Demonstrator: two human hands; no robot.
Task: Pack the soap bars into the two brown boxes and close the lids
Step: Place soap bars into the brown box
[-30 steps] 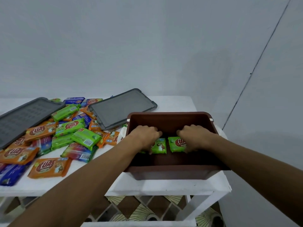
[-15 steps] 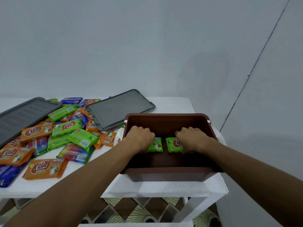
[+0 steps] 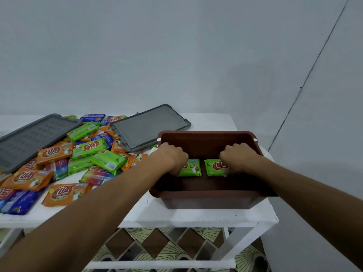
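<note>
A brown box (image 3: 208, 200) stands open at the right end of the white table (image 3: 188, 215). Both my hands reach inside it. My left hand (image 3: 171, 157) grips a green soap bar (image 3: 191, 167) on the box floor, fingers curled over its left part. My right hand (image 3: 238, 157) grips a second green soap bar (image 3: 215, 167) beside it, covering its right end. The two bars lie side by side with a small gap. A pile of loose soap bars (image 3: 59, 160) in orange, green and blue wrappers covers the table to the left.
Two grey lids lie on the pile: one lid (image 3: 149, 126) just behind the box's left corner, another lid (image 3: 33, 138) at the far left. The wall stands close behind. Patterned floor shows under the table frame.
Both hands stay in the box on the green bars, which have barely moved. The view has shifted slightly.
</note>
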